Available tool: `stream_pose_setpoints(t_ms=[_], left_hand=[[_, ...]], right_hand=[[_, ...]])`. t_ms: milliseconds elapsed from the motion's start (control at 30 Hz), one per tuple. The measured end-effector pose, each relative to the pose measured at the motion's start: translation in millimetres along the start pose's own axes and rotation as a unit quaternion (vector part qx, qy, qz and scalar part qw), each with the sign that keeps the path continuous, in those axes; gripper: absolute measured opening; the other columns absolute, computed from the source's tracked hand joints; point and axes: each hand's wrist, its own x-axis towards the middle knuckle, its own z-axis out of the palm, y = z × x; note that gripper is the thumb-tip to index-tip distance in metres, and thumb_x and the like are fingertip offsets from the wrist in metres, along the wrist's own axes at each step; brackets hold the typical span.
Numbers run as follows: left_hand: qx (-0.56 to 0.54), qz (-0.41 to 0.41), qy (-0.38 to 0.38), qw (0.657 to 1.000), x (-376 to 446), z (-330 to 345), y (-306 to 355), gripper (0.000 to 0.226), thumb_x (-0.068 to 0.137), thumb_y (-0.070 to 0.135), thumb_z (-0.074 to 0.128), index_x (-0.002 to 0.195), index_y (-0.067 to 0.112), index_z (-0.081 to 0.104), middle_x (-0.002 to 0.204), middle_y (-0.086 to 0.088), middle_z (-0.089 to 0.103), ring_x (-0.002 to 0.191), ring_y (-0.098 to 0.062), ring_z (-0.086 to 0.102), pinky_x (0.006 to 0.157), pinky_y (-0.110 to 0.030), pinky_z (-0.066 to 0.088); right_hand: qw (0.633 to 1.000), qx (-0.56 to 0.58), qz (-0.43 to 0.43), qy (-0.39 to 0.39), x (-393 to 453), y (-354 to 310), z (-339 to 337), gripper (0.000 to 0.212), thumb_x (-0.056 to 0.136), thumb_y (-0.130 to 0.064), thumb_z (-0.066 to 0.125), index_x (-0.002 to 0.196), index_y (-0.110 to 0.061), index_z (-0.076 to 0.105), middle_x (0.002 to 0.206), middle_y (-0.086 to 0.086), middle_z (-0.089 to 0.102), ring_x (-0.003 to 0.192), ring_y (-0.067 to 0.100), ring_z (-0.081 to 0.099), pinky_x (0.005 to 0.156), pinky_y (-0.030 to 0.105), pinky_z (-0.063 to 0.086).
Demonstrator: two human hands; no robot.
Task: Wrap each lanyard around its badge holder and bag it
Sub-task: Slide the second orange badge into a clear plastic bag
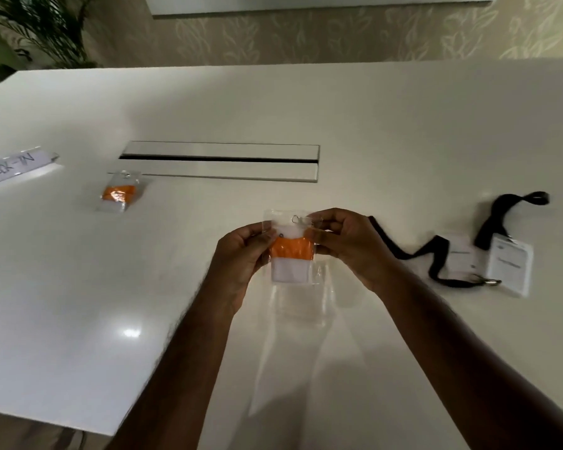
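Holding a clear bag (pixel 293 245) above the white table (pixel 371 125), the left hand (pixel 241 254) pinches its left edge and the right hand (pixel 345 245) pinches its upper right corner. Inside the bag sits a badge holder (pixel 290 271) with an orange lanyard (pixel 290 251) wound around its middle (a metal clip shows near the top). More clear plastic lies on the table just below the hands, too faint to make out.

To the far left, a second bag (pixel 121 191) with an orange-wrapped holder lies on the table, near a long slot (pixel 221 160) in the surface. Further left lies a sign (pixel 13 165) with handwriting.

On the right, well apart from the hands, a black lanyard (pixel 488 228) trails loose, unwrapped, beside two white badges (pixel 511 264).
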Motion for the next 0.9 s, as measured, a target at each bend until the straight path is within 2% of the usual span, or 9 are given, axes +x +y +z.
stream_pose_setpoints(t_ms=[67,233,333,400,500,700,900], left_hand=[[0.013,0.004,0.012,1.0,14.8,-27.6,6.1,0.031,0.096,0.021,0.07,0.126,0.013,0.07,0.115,-0.005,0.077,0.114,-0.025,0.071,0.099,-0.042,0.058],[0.028,0.019,0.025,0.999,50.5,-97.1,22.8,0.032,0.094,0.02,0.072,0.125,0.012,0.07,0.114,-0.006,0.078,0.11,-0.023,0.073,0.094,-0.038,0.059],[0.032,0.025,0.035,0.999,70.1,-134.6,31.1,0.032,0.094,0.021,0.072,0.125,0.014,0.071,0.113,-0.004,0.078,0.109,-0.021,0.073,0.093,-0.037,0.06],[0.034,0.024,0.043,0.998,83.1,-156.7,35.0,0.031,0.094,0.02,0.072,0.125,0.014,0.071,0.112,-0.002,0.078,0.107,-0.019,0.074,0.091,-0.035,0.06],[0.044,0.025,0.055,0.997,104.2,-190.3,39.5,0.029,0.093,0.019,0.073,0.122,0.015,0.071,0.111,-0.002,0.078,0.107,-0.018,0.073,0.089,-0.033,0.06],[0.104,0.042,0.092,0.989,148.8,-247.3,52.6,0.024,0.089,0.017,0.079,0.112,0.013,0.074,0.108,-0.008,0.078,0.102,-0.023,0.075,0.092,-0.042,0.061],[0.223,0.079,0.138,0.962,183.6,-282.7,68.7,0.031,0.08,0.019,0.087,0.108,0.009,0.076,0.095,-0.006,0.079,0.081,-0.014,0.074,0.07,-0.025,0.06]], right_hand=[[1.0,0.004,0.002,0.003,16.7,3.5,27.0,0.049,0.076,-0.02,0.087,0.118,-0.001,0.07,0.114,0.023,0.075,0.102,0.031,0.076,0.084,0.039,0.063],[1.0,0.009,0.003,0.026,64.6,15.3,91.9,0.031,0.086,-0.015,0.083,0.112,-0.004,0.07,0.114,0.024,0.074,0.098,0.03,0.076,0.088,0.043,0.063],[1.0,0.025,0.017,0.006,90.7,20.1,125.6,0.03,0.089,-0.015,0.081,0.114,-0.006,0.069,0.116,0.02,0.074,0.103,0.03,0.075,0.088,0.04,0.062],[0.998,0.044,0.035,-0.02,105.2,22.8,144.4,0.028,0.09,-0.006,0.078,0.116,-0.007,0.066,0.111,0.013,0.073,0.102,0.025,0.075,0.084,0.036,0.062],[0.998,0.027,0.051,-0.036,127.8,27.4,174.1,0.033,0.09,0.002,0.076,0.12,-0.008,0.063,0.108,0.008,0.071,0.098,0.021,0.076,0.081,0.037,0.063],[0.999,-0.006,0.046,-0.021,176.1,36.0,226.6,0.041,0.082,-0.002,0.086,0.117,-0.008,0.063,0.114,0.014,0.072,0.101,0.029,0.075,0.088,0.045,0.064],[0.999,-0.004,0.041,-0.019,216.0,44.5,260.7,0.038,0.081,0.001,0.085,0.112,-0.005,0.064,0.11,0.016,0.071,0.099,0.031,0.075,0.085,0.047,0.065]])
